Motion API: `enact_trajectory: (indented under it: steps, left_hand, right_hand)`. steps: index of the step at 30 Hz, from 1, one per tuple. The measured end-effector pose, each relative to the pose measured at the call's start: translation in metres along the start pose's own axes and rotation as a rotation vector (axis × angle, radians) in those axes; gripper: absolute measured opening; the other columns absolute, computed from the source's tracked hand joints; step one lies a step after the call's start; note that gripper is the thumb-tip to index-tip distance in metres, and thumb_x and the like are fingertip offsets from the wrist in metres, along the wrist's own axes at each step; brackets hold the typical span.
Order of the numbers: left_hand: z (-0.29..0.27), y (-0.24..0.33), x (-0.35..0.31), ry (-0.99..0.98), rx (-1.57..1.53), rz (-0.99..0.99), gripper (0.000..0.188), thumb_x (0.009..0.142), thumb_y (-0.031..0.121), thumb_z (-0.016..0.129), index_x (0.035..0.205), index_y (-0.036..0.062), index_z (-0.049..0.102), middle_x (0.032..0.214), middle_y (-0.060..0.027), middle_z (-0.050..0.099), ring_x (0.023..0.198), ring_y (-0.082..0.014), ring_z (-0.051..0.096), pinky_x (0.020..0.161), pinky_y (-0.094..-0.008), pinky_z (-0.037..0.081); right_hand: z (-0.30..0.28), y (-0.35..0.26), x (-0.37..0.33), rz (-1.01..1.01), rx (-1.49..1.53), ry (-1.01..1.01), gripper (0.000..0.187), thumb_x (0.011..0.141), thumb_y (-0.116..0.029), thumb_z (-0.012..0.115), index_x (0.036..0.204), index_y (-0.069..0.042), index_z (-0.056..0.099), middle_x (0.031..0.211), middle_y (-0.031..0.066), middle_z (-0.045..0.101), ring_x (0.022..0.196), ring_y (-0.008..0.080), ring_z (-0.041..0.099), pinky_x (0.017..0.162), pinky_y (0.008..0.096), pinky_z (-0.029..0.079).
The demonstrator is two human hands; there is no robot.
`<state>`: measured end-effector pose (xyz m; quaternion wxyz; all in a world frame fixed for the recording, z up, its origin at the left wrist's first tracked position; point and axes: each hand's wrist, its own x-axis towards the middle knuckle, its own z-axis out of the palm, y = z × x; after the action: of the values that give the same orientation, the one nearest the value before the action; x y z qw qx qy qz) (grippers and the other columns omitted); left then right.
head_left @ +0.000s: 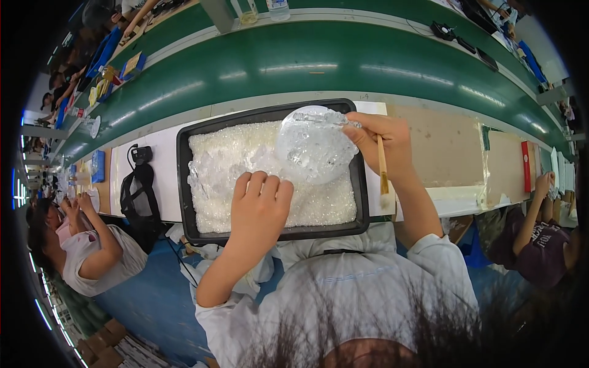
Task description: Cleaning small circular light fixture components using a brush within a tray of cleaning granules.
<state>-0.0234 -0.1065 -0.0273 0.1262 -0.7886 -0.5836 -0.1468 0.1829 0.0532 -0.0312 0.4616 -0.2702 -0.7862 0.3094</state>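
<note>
A black tray (pixel 182 184) in front of me holds a thick layer of glittering clear-white beads (pixel 319 211), with larger clear pieces (pixel 230 162) lying along the middle. My right hand (pixel 385 141) is closed on a round, clear, bowl-like piece (pixel 313 147) at its upper right rim, above the right half of the tray. Clear bits cling to that piece. The same hand also keeps a wooden-handled brush (pixel 383 165) between its fingers, bristles down. Over the beads in the middle, my left hand (pixel 261 208) has its fingers bent together; their tips and anything in them are hidden.
A black mesh pouch (pixel 140 190) and a small black device (pixel 142 154) lie left of the tray. Brown board (pixel 448 144) covers the bench at right. Green bench surface (pixel 276 67) stretches beyond. One person (pixel 92 245) sits at left, another (pixel 540 245) at right.
</note>
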Motion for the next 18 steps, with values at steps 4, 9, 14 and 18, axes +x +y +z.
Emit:
enact_trajectory:
  steps: [4,9,14,18]
  left_hand:
    - [-0.018,-0.003,0.004,-0.141,-0.088,-0.080,0.022,0.082,0.018,0.068,0.066,0.0045,0.062,0.079,-0.0091,0.058,0.086,-0.0278,0.054,0.087,-0.0449,0.042]
    - [-0.010,0.000,-0.002,-0.065,0.005,-0.110,0.022,0.083,0.022,0.073,0.071,0.0057,0.064,0.083,-0.0055,0.060,0.094,-0.0268,0.055,0.092,-0.0455,0.037]
    - [-0.022,0.003,0.000,-0.058,0.033,-0.120,0.021,0.081,0.024,0.076,0.075,0.0054,0.067,0.089,-0.0028,0.061,0.098,-0.0254,0.055,0.096,-0.0460,0.033]
    - [-0.034,-0.002,-0.002,-0.204,-0.025,-0.107,0.019,0.081,0.020,0.075,0.093,0.0060,0.071,0.100,-0.0016,0.062,0.099,-0.0231,0.056,0.098,-0.0453,0.032]
  right_hand:
    - [-0.003,0.007,0.000,0.014,0.052,-0.005,0.021,0.084,-0.008,0.081,0.103,0.001,0.076,0.062,0.0037,0.060,0.052,0.0063,0.047,0.050,0.0220,0.038]
    - [-0.008,0.009,0.001,0.038,0.035,-0.051,0.020,0.084,-0.007,0.081,0.102,0.001,0.076,0.067,0.0064,0.066,0.053,0.0067,0.051,0.050,0.0218,0.039]
    - [-0.018,0.024,0.009,-0.021,0.121,-0.189,0.018,0.084,-0.001,0.076,0.101,-0.001,0.076,0.069,0.0072,0.068,0.054,0.0091,0.054,0.051,0.0224,0.041]
    - [-0.022,0.025,0.022,-0.082,0.129,-0.238,0.020,0.081,0.000,0.076,0.101,-0.002,0.077,0.071,0.0073,0.069,0.056,0.0103,0.057,0.052,0.0239,0.042]
